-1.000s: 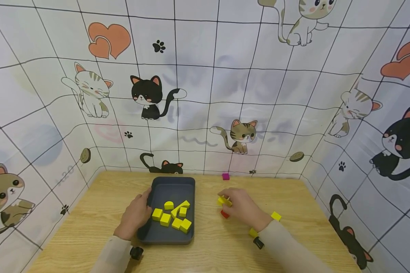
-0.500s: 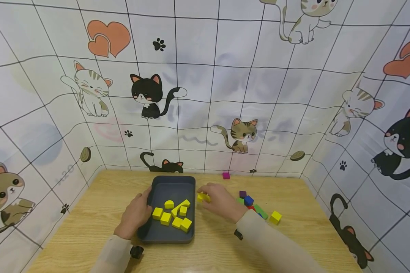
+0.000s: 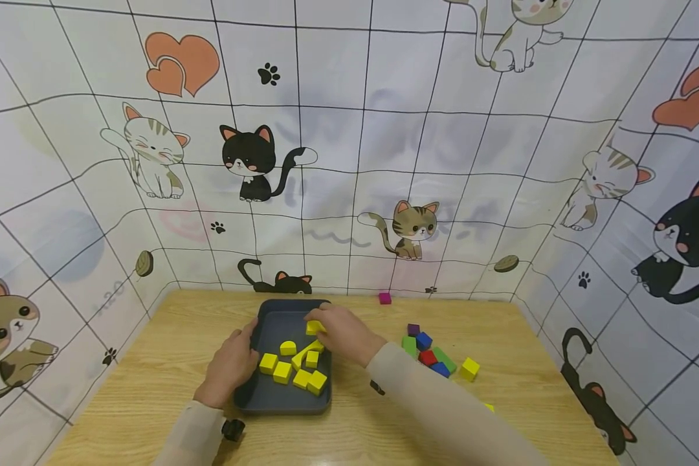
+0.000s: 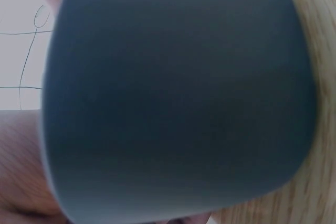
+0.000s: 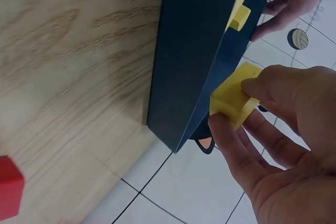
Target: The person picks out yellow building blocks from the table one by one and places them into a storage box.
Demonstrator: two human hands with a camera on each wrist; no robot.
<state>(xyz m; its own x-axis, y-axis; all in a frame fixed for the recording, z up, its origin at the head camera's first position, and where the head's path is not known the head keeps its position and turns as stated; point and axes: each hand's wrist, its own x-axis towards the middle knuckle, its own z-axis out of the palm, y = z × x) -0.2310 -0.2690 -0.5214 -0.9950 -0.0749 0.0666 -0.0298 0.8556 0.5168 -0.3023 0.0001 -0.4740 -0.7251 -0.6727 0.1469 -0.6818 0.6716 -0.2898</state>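
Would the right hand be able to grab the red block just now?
Probably not at once: the right hand pinches a yellow block at the tray. The red block itself looks uncovered.

Head view, forward and down; wrist views, close (tray [image 3: 279, 401] shared)

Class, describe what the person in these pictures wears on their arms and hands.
The left sleeve and right sleeve are long, plain and light beige. The left hand and right hand are ungloved. A small black block shows beside the left sleeve, another black block beside the right.
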